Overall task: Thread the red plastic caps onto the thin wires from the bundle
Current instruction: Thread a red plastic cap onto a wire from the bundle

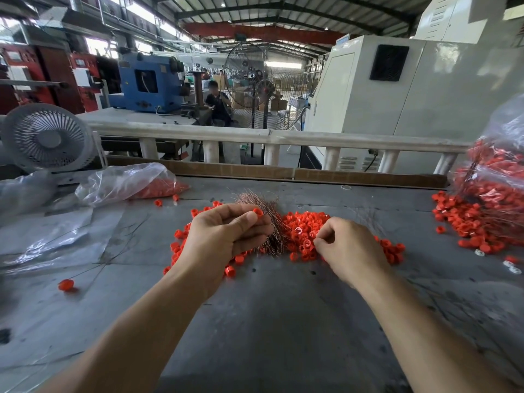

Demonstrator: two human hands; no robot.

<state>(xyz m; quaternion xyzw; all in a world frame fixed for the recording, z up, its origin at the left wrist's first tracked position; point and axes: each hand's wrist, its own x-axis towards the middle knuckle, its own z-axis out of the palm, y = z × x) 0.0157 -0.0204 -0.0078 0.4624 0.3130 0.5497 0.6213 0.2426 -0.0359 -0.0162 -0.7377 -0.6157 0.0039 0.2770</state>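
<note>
Head view: our left hand [226, 236] grips the wire bundle [266, 219] and pinches one red cap [258, 212]; our right hand [350, 245] pinches, on what we cannot tell, over the cap pile [303, 234] on the table [269, 321].

1. Small white desk fan [46, 137] at the far-left edge of a grey worktable [272, 321], beside crumpled clear plastic sheeting [56, 236].
2. Tall black pedestal fan [249, 86] beyond a pale railing [255, 135].
3. Blue machine [149, 82] at left; white machine cabinet [397, 86] at right.
4. Seated worker [217, 102] in the background.
</note>
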